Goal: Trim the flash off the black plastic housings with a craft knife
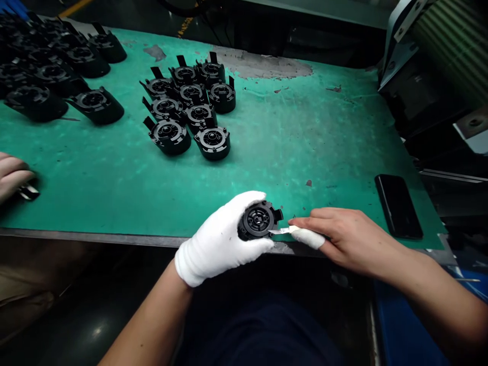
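Note:
My left hand (223,236), in a white glove, wraps round a round black plastic part (258,219) near the table's front edge. The part's ringed face points up, and a small tab sticks out on its right. My right hand (335,231) is bare apart from a white cover on the thumb. Its thumb and forefinger pinch a small blade (280,231), whose tip touches or nearly touches the lower right rim of the black part. Behind my hands, several similar black parts (212,140) stand grouped on the green table (290,152).
More black parts (97,104) crowd the table's back left. At the left edge, another person's hand (13,175) holds a small object. A black phone (398,206) lies at the right. Machinery (450,61) rises beyond the table's right edge.

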Available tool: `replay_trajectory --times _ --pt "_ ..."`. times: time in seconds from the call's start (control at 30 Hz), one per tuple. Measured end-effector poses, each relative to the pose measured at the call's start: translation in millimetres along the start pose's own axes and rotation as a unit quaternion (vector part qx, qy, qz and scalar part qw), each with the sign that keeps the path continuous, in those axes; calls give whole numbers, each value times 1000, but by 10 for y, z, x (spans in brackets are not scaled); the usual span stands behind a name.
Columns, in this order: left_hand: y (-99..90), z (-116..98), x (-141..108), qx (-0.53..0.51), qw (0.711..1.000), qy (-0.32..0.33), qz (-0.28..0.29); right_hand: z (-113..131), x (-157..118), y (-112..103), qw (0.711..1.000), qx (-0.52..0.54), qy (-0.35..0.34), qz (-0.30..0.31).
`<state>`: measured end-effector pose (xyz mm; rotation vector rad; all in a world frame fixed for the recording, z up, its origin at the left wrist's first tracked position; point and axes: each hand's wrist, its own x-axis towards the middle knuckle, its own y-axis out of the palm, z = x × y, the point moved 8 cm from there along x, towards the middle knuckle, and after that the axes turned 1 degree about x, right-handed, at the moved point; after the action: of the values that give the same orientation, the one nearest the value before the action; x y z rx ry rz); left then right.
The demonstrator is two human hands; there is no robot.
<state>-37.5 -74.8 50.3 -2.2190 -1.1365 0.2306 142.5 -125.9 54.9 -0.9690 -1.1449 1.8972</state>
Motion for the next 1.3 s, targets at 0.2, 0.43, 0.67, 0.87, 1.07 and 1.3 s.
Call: replay_trajectory --times 0.2,0.43,0.67,0.87,1.07,1.3 --pt "8 34 15 -2 1000 -6 24 17 46 2 998 -36 39 -22" --pt "6 17 24 2 1000 -11 7 56 -6 71 991 -82 83 -73" --pt "39 0 -78 14 999 -21 -40 70 -97 75 988 -1 86 -127" --pt "168 -49 -352 7 985 -43 -167 201 -293 182 982 137 103 -78" --pt "222 -40 -408 29 981 -36 -190 367 -302 313 986 143 78 -24" --pt "201 -11 -401 39 981 -42 -187 406 -226 306 986 156 58 1"
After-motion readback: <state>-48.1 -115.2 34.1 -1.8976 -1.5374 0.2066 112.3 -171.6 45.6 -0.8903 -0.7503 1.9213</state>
